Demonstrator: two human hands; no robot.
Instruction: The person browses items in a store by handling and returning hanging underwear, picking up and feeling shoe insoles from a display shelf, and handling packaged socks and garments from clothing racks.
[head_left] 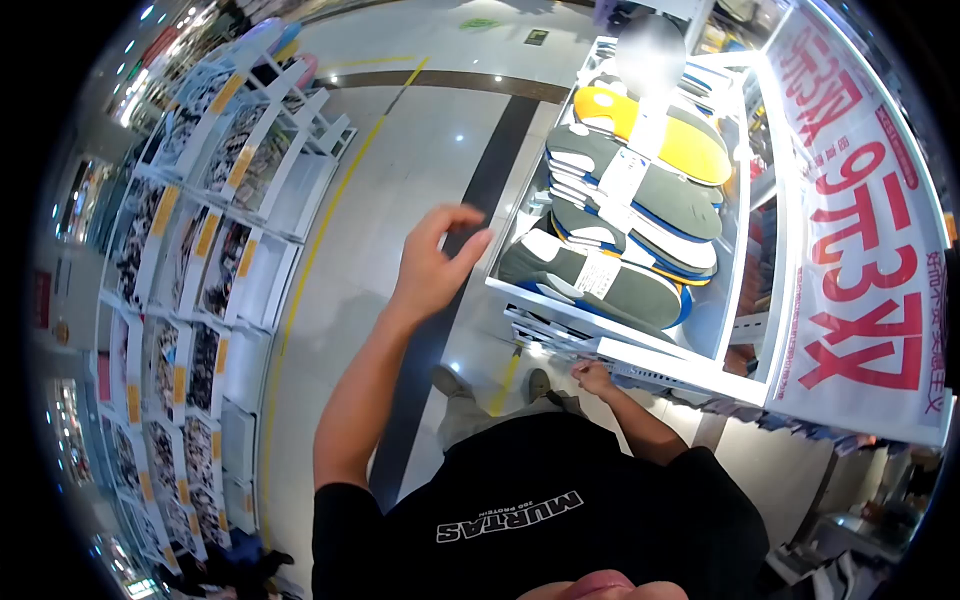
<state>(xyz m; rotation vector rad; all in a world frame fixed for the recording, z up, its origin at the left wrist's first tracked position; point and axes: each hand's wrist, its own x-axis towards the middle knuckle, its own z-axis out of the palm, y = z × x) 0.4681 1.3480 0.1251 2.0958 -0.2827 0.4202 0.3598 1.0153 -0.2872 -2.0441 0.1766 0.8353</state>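
Note:
My left hand (pixel 433 262) is raised over the floor, left of the display bin (pixel 740 225). Its thumb and fingers are bent but apart, with nothing between them. Low at the bin's front edge is my right hand (pixel 595 378); its fingers are curled, and whether anything is in them I cannot make out. Stacks of shoe insoles lie in the white bin: grey ones (pixel 655 305) with white paper bands at the front, more grey ones (pixel 680 198) behind, and yellow ones (pixel 700 150) farther back. A blurred pale patch covers part of the far end.
A red-and-white price sign (pixel 860 240) stands along the bin's right side. White shelves (pixel 225 205) with small goods and orange labels run along the left. Between them lies a tiled floor (pixel 365 215) with a dark band and a yellow line (pixel 345 185).

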